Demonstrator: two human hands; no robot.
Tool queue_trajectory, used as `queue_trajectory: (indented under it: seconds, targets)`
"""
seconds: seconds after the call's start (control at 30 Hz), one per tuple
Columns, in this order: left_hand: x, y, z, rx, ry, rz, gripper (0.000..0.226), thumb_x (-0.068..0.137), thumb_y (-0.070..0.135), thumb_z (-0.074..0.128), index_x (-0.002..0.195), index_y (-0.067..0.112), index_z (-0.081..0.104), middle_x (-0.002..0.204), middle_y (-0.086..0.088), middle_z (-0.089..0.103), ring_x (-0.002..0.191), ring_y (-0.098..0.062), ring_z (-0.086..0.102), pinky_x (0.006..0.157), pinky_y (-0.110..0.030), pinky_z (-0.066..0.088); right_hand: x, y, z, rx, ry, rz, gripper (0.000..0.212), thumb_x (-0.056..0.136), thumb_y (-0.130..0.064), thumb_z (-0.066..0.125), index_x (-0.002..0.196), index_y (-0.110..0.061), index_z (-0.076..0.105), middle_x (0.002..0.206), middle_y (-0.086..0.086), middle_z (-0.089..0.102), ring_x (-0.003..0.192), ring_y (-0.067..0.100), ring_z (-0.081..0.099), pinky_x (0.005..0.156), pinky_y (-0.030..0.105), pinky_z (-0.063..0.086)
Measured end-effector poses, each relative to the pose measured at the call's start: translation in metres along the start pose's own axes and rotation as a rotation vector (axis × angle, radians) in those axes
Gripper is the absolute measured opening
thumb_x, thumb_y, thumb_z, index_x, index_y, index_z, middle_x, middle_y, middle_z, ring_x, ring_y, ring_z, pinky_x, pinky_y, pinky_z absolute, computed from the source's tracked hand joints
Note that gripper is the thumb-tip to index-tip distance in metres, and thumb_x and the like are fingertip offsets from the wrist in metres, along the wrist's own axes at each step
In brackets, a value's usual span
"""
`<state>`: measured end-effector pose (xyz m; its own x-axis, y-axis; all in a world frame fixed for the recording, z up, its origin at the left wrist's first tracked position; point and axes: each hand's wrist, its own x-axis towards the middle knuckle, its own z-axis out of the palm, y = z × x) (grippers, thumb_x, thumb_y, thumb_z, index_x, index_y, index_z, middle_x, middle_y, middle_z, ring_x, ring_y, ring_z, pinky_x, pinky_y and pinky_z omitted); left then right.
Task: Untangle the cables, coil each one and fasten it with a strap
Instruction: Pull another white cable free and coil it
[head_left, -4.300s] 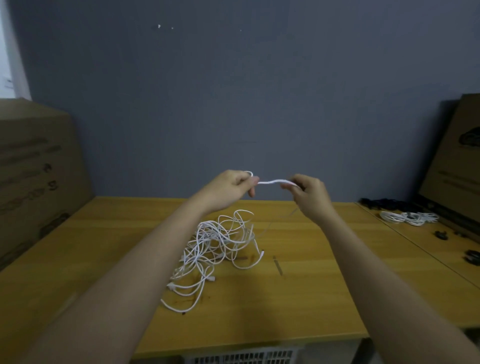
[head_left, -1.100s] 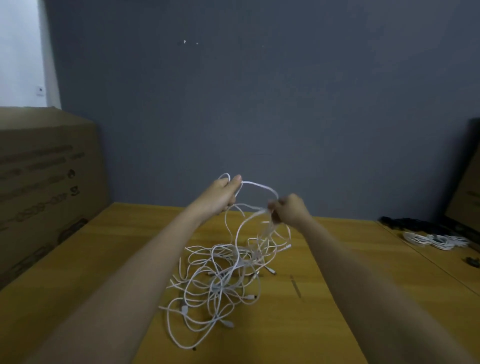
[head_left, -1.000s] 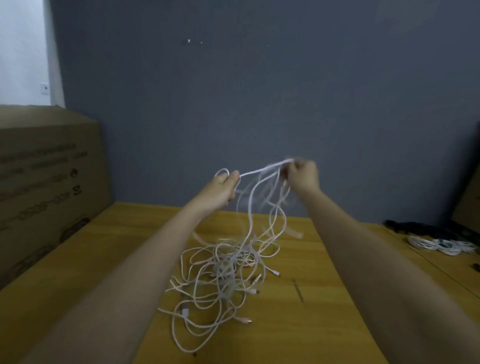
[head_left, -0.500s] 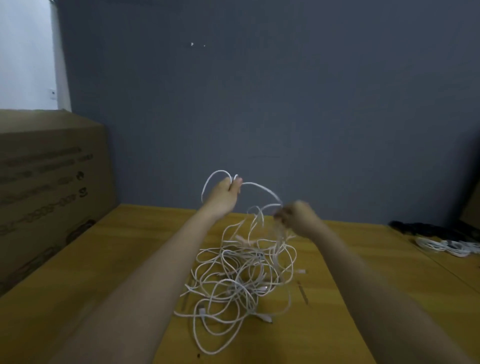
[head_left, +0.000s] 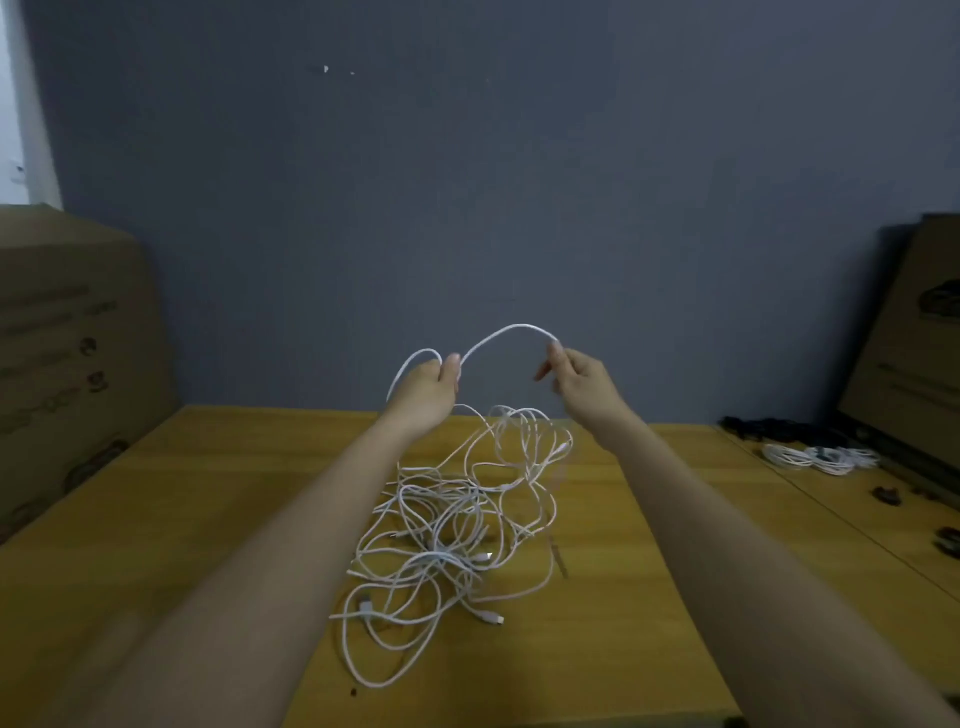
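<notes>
A tangle of white cables (head_left: 457, 530) lies on the wooden table (head_left: 182, 519), with several loops and plug ends spread toward the front. Both hands are raised above it. My left hand (head_left: 428, 387) pinches one white cable (head_left: 506, 335), which arches over to my right hand (head_left: 582, 382), also pinching it between thumb and fingers. A short loop of the same cable sticks out to the left of my left hand. From the hands, strands hang down into the tangle.
A large cardboard box (head_left: 67, 353) stands at the table's left edge, another (head_left: 914, 332) at the far right. On the adjoining right table lie coiled white cables (head_left: 821, 458), a heap of black straps (head_left: 763, 428) and small dark pieces (head_left: 522, 496).
My right hand has risen and moved right, stretching a longer arch of cable between the hands. The tangle has settled lower on the table.
</notes>
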<state>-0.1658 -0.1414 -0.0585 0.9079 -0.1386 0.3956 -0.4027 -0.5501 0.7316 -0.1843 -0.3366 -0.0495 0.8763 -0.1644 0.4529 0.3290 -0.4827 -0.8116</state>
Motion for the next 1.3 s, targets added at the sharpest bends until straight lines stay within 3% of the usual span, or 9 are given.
queue_trajectory:
  seconds: [0.17, 0.27, 0.47, 0.63, 0.73, 0.87, 0.97, 1.13, 1.3]
  targets:
    - [-0.020, 0.014, -0.004, -0.462, -0.405, -0.083, 0.045, 0.102, 0.047, 0.025, 0.067, 0.020, 0.033, 0.049, 0.009, 0.029, 0.037, -0.005, 0.022, 0.037, -0.017, 0.017, 0.008, 0.011, -0.006, -0.262, 0.164, -0.033, 0.046, 0.100, -0.046, 0.035, 0.080, -0.015, 0.061, 0.060, -0.004, 0.047, 0.058, 0.016, 0.047, 0.056, 0.030, 0.032]
    - [-0.026, 0.025, -0.012, -0.788, -0.580, -0.069, 0.047, 0.101, 0.050, 0.024, 0.064, 0.020, 0.027, 0.047, 0.009, 0.022, 0.037, -0.004, 0.015, 0.037, -0.017, 0.010, 0.007, 0.017, 0.003, -0.529, 0.020, -0.007, 0.051, 0.100, -0.051, 0.031, 0.085, -0.015, 0.064, 0.076, 0.002, 0.062, 0.080, 0.027, 0.060, 0.066, 0.032, 0.040]
    - [-0.023, 0.042, -0.013, -1.105, -0.546, 0.020, 0.033, 0.103, 0.034, 0.027, 0.074, 0.019, 0.034, 0.050, 0.007, 0.031, 0.034, -0.001, 0.021, 0.035, -0.014, 0.015, -0.029, 0.023, 0.057, -0.876, -0.244, -0.220, 0.047, 0.100, -0.048, 0.031, 0.096, -0.015, 0.064, 0.103, 0.016, 0.067, 0.098, 0.036, 0.058, 0.075, 0.039, 0.042]
    - [-0.011, 0.033, 0.001, -0.903, -0.140, 0.003, 0.027, 0.106, 0.030, 0.026, 0.080, 0.021, 0.028, 0.065, 0.004, 0.042, 0.037, -0.004, 0.034, 0.038, -0.016, 0.030, -0.065, 0.028, 0.075, -0.894, -0.247, -0.588, 0.035, 0.101, -0.037, 0.039, 0.101, -0.008, 0.059, 0.094, 0.014, 0.067, 0.090, 0.034, 0.056, 0.074, 0.040, 0.036]
    - [-0.003, 0.024, 0.007, -0.710, -0.022, -0.052, 0.024, 0.105, 0.028, 0.027, 0.082, 0.021, 0.028, 0.073, -0.001, 0.043, 0.039, -0.004, 0.043, 0.043, -0.019, 0.043, -0.075, 0.030, 0.073, -0.806, -0.239, -0.623, 0.024, 0.100, -0.026, 0.043, 0.106, -0.008, 0.056, 0.097, 0.012, 0.065, 0.090, 0.033, 0.056, 0.068, 0.038, 0.039]
    - [-0.001, 0.009, 0.011, -0.188, -0.117, 0.082, 0.017, 0.103, 0.032, 0.032, 0.110, 0.017, 0.037, 0.084, -0.010, 0.056, 0.063, -0.022, 0.057, 0.064, -0.036, 0.048, -0.072, 0.033, 0.058, -0.597, -0.165, -0.478, 0.018, 0.095, -0.019, 0.053, 0.107, -0.011, 0.064, 0.095, 0.007, 0.068, 0.086, 0.025, 0.061, 0.065, 0.033, 0.040]
    - [-0.001, 0.003, 0.014, 0.342, -0.212, 0.163, 0.042, 0.103, 0.032, 0.033, 0.138, 0.008, 0.029, 0.126, -0.015, 0.059, 0.106, -0.035, 0.059, 0.082, -0.038, 0.043, -0.063, 0.035, 0.048, -0.479, -0.167, -0.304, 0.016, 0.091, -0.022, 0.060, 0.102, -0.015, 0.069, 0.086, 0.003, 0.070, 0.080, 0.020, 0.063, 0.068, 0.033, 0.047]
    - [-0.003, 0.001, 0.018, 0.524, -0.368, 0.131, 0.038, 0.103, 0.035, 0.033, 0.131, 0.011, 0.042, 0.133, -0.014, 0.054, 0.117, -0.032, 0.053, 0.081, -0.033, 0.036, -0.060, 0.061, 0.029, -0.584, -0.259, -0.180, 0.016, 0.090, -0.026, 0.063, 0.095, -0.013, 0.070, 0.085, 0.001, 0.064, 0.079, 0.018, 0.056, 0.067, 0.034, 0.045]
    - [-0.007, 0.004, 0.023, 0.528, -0.503, 0.194, 0.046, 0.090, 0.061, 0.047, 0.089, 0.015, 0.050, 0.088, 0.001, 0.055, 0.083, -0.017, 0.053, 0.069, -0.033, 0.038, -0.055, 0.078, 0.013, -0.637, -0.132, -0.218, 0.017, 0.088, -0.027, 0.066, 0.090, -0.011, 0.072, 0.085, 0.004, 0.062, 0.085, 0.018, 0.049, 0.068, 0.032, 0.038]
